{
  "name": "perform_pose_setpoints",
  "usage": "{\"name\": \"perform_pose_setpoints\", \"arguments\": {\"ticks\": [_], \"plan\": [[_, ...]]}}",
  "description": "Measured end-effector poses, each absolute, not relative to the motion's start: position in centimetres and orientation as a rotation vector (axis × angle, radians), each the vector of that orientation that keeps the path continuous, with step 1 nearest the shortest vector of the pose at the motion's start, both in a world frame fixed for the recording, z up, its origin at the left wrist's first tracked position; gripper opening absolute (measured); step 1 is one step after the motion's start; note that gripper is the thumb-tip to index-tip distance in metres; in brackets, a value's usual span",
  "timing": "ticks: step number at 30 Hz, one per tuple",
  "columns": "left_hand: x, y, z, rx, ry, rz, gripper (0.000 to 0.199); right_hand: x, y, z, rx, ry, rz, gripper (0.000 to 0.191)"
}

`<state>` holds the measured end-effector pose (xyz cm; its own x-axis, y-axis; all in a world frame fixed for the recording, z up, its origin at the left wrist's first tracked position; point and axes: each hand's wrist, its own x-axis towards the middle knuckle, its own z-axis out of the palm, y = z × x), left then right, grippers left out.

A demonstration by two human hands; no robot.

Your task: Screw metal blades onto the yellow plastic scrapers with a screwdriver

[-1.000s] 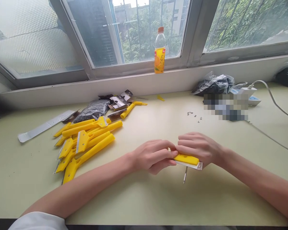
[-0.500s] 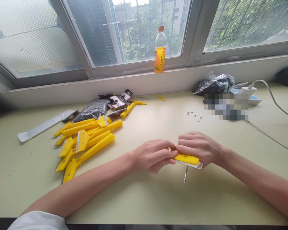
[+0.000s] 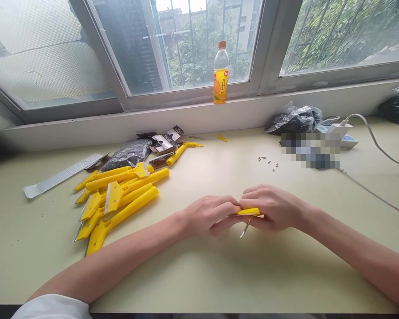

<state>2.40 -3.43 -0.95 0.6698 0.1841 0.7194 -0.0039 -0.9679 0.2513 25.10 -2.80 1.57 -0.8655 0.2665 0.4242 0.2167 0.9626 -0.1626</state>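
Observation:
My left hand (image 3: 211, 215) and my right hand (image 3: 271, 208) meet above the table, both closed on a yellow scraper head (image 3: 248, 212). Its flat edge faces me, and most of the piece is hidden by my fingers. From its underside a thin metal rod (image 3: 246, 227) slants down to the left. To the left of my left arm lies a pile of yellow scrapers (image 3: 119, 195), with metal blades at their wide ends.
Several small metal nuts (image 3: 269, 162) lie beyond my right hand. Behind the pile are a black-filled plastic bag (image 3: 128, 154), card packaging (image 3: 166, 141) and a silvery strip (image 3: 63, 175). A drink bottle (image 3: 221, 79) stands on the sill. A white cable (image 3: 375, 133) runs at right.
The scraper head has tilted, so less of its yellow face shows, and it has shifted left. The metal rod now slants left. My right hand has moved slightly left and turned.

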Motion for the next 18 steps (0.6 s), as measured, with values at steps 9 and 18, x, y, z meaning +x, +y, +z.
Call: {"name": "perform_pose_setpoints", "arguments": {"ticks": [9,18], "plan": [[1.9,-3.7,-0.4,2.227,0.543,0.868,0.008,24.6,-2.8,2.6,-0.743,-2.596,0.599,0.027],[2.6,-3.4,0.0,1.726,0.646,0.815,0.028,24.7,-2.6,2.4,-0.889,-2.402,0.647,0.028]]}}
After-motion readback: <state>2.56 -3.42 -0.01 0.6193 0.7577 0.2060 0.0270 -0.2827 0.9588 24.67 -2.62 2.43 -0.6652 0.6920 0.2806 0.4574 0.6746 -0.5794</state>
